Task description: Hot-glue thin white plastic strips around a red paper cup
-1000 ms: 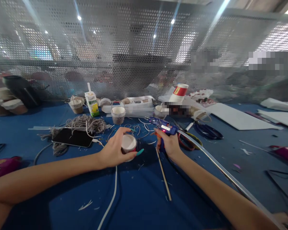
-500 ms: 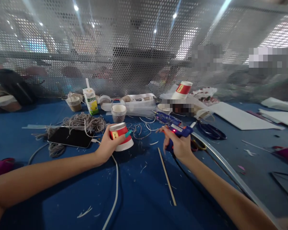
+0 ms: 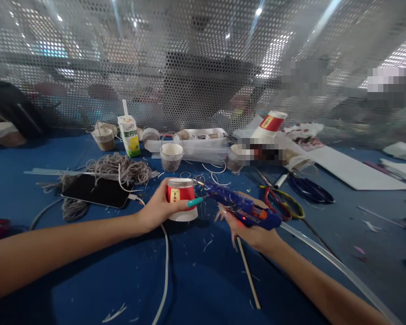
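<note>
My left hand [image 3: 157,210] grips a red and white paper cup [image 3: 181,198], which stands upside down on the blue table [image 3: 206,280]. A blue hot glue gun [image 3: 240,207] lies tilted in my right hand [image 3: 250,228], its nozzle reaching the cup's upper right side. A long clear glue stick [image 3: 338,268] trails from the gun's back toward the lower right. A thin wooden stick [image 3: 248,273] lies on the table under my right hand.
A phone [image 3: 96,190] with a white cable and a tangle of grey cord [image 3: 118,168] lie to the left. Scissors [image 3: 284,201], small cups, a drink carton [image 3: 129,134] and white sheets crowd the back. A perforated metal screen [image 3: 203,67] closes the far edge.
My left hand turned the cup from bottom-toward-me to upside down on the table. My right hand swung the glue gun down and left until its nozzle met the cup.
</note>
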### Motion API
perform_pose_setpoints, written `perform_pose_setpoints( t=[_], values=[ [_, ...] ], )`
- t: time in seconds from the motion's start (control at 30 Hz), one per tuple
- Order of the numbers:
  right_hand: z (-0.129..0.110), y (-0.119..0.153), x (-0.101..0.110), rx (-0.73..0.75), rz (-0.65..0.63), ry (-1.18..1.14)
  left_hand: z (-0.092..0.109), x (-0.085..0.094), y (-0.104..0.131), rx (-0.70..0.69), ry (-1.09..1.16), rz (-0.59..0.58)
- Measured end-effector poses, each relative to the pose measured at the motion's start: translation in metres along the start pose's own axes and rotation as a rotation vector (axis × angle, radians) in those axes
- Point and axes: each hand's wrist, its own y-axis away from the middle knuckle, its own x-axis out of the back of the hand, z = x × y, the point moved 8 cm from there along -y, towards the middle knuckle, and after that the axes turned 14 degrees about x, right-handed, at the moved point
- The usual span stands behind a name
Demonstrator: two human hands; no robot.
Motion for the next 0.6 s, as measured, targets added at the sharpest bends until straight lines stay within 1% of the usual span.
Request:
perform_pose_setpoints(
  t=[0.17,0.3,0.47,0.6],
  values=[
    [-0.014,-0.002,-0.003,0.121,-0.066,0.126,0.002,-0.003,0.0,0.007,0.032,-0.021],
    [-0.025,-0.001,-0.007,0.149,-0.126,0.182,0.003,-0.004,-0.001,0.005,0.036,-0.045],
    [-0.021,0.0,-0.012,0.132,-0.17,0.182,0.002,-0.005,-0.001,-0.027,0.027,-0.084],
    [-0.019,0.0,-0.013,0.15,-0.147,0.162,0.001,-0.007,-0.001,-0.042,0.059,-0.124]
  ],
)
